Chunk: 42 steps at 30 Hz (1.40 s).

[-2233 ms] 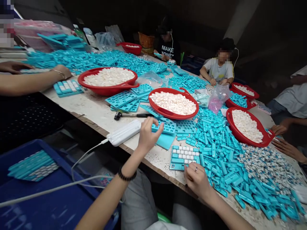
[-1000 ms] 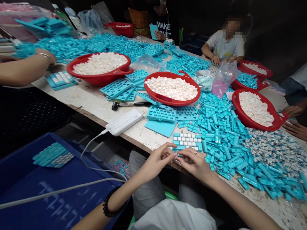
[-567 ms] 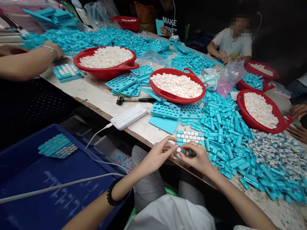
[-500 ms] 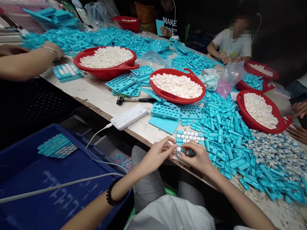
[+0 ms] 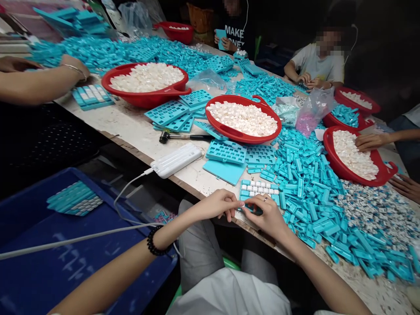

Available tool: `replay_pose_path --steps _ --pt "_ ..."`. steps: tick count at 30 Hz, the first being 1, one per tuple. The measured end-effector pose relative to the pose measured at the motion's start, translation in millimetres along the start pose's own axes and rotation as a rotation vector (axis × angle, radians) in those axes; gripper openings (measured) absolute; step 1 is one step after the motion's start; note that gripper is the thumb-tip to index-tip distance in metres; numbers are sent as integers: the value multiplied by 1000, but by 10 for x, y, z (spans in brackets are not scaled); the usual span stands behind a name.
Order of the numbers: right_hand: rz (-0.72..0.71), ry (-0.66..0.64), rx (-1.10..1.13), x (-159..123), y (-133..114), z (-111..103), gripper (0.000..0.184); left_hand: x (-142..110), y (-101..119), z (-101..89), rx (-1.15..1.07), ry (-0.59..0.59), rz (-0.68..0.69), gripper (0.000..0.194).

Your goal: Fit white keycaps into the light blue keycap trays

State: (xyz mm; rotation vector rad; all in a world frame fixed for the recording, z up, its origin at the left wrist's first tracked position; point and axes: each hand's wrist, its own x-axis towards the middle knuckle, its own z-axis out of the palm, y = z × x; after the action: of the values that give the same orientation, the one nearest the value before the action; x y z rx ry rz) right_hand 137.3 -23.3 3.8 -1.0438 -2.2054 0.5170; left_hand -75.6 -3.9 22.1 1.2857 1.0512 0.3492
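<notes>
Keycap tray [image 5: 259, 189], white keys set in a teal frame, lies flat at the table's near edge, just right of lower center. We see the right hand [image 5: 267, 217], ring on it, over the tray's lower edge, its fingers pinched narrow on a small teal piece [image 5: 253, 210]; the piece is mostly hidden, so we can't tell its exact shape. The left hand [image 5: 215, 205] comes in from the lower left, fingers stretched out and loose, holding nothing we can see, tips just beside the tray's lower left corner.

Around them on the table [image 5: 131, 127]: teal frames [image 5: 226, 152] and a flat teal plate [image 5: 223, 171] just above the tray, a big heap of teal pieces [image 5: 305, 192] to its right, and a mallet [image 5: 183, 137] and white power bank [image 5: 175, 161] to its left. We count three large red basins of white keycaps; the nearest is the one at right [image 5: 348, 171]. A blue crate [image 5: 33, 245] sits lower left, with keycap strips [image 5: 75, 199] inside. Co-workers' hands are at upper left [image 5: 74, 65] and right [image 5: 370, 141], and two more people sit across the table, at top center [image 5: 234, 37] and upper right [image 5: 316, 65].
</notes>
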Motion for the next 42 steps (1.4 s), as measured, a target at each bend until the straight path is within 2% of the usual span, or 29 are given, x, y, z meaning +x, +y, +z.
replay_pose_path --steps 6,14,21,27,34,37,42 --pt "7 26 -11 -53 13 48 9 68 67 -78 -9 -107 -57 53" --pt "-69 172 -93 -128 -29 88 13 91 95 -22 -16 -68 -62 52" --pt "-1 119 -60 -112 -25 81 10 108 123 -38 3 -86 -90 52" --pt "-14 121 -55 -110 -15 94 10 158 107 -79 -1 -119 -117 52" --pt "21 114 7 -114 -45 62 8 90 136 -111 -35 -95 -35 52" --pt "23 113 45 -115 -52 49 18 76 185 -76 6 -53 -16 52" --pt "61 151 66 -88 -84 17 8 87 278 38 96 -47 9 56"
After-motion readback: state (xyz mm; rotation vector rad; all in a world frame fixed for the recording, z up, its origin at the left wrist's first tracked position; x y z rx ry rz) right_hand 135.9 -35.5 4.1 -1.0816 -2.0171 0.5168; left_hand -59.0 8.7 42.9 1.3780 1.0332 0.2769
